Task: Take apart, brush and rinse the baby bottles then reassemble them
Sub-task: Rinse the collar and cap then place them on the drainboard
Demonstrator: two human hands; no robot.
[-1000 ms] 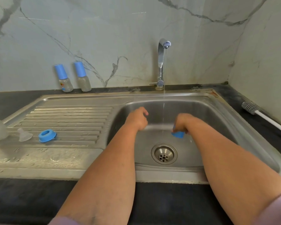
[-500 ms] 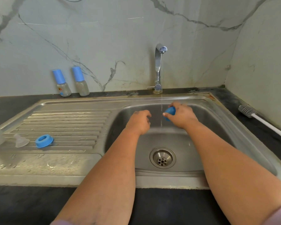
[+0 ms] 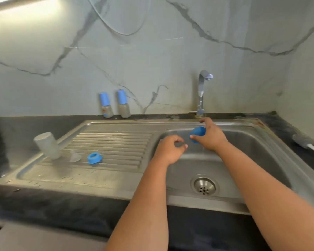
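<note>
Head view, only one available.

Right hand (image 3: pixel 211 137) over the sink basin (image 3: pixel 252 145), fingers (image 3: pixel 195 136) curled round a blue cap (image 3: pixel 198 134), thumb up near the tap base. Cap held above the basin, just below the faucet (image 3: pixel 201 87). Thin water stream faintly visible under the hand; flow looks weak, hard to confirm.

Left hand (image 3: pixel 170 148) just beside it, fingers loosely curled, holding nothing visible. Not touching the cap.

On the drainboard (image 3: pixel 116 142): clear bottle body (image 3: pixel 47 145) standing upside down at the left edge, clear teat (image 3: pixel 74 157) next to it, blue collar ring (image 3: pixel 94 158) beside that. All apart from one another.

Two assembled bottles (image 3: pixel 114 104) with blue caps upright on the counter (image 3: pixel 16 127) against the wall, apparently untouched. Bottle brush (image 3: pixel 301 140) lying on the counter right of the sink, well away from both hands.

Judgement: step in hand is rinsing the cap of the first bottle; task early, two bottles left to do.

To do it well: turn cap open side up into the stream, rotate so water reaches the inner rim, then tip out and shake. Keep grip on the outer wall, fingers out of the inside. Wet plastic likely slippery; hold low over the basin so a drop stays contained. Set it open side down by the ring afterwards.
</note>
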